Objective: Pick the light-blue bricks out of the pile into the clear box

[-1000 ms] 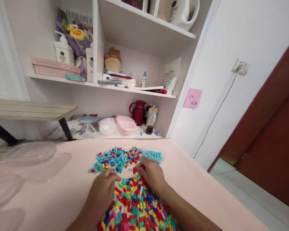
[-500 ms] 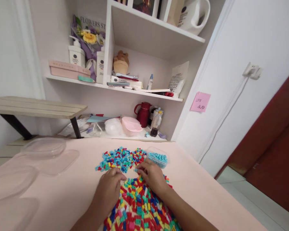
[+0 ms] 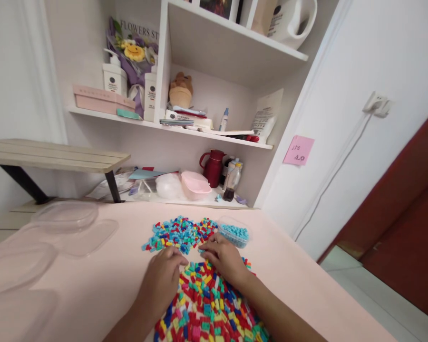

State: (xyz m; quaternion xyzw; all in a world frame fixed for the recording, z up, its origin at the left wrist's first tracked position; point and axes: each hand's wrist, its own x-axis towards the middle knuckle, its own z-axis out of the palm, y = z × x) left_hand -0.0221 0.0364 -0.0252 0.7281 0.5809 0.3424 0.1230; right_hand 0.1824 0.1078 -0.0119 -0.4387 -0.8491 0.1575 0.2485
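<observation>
My left hand (image 3: 164,271) rests on the table at the left edge of a large heap of mixed toy bricks (image 3: 207,304). Its fingers are curled together, and whatever they may hold is hidden. Across from it, my right hand (image 3: 224,256) reaches over the heap's far right side, thumb and fingers closed around a small light blue toy brick (image 3: 201,251). A smaller, mostly blue pile of toy bricks (image 3: 180,232) lies just beyond both hands. Behind the right hand stands a clear plastic tub (image 3: 231,221) with light blue bricks in it.
Clear plastic containers (image 3: 66,213) and lids lie on the pink tabletop (image 3: 103,294) at the left. A wooden riser (image 3: 57,154) stands at the back left. Along the back, a shelf unit (image 3: 214,135) holds a pink bowl (image 3: 196,183), a red jug (image 3: 213,168) and bottles.
My right fingertips have shifted slightly to the left, by the small blue brick. The left hand stays in nearly the same place. The camera view has moved slightly.
</observation>
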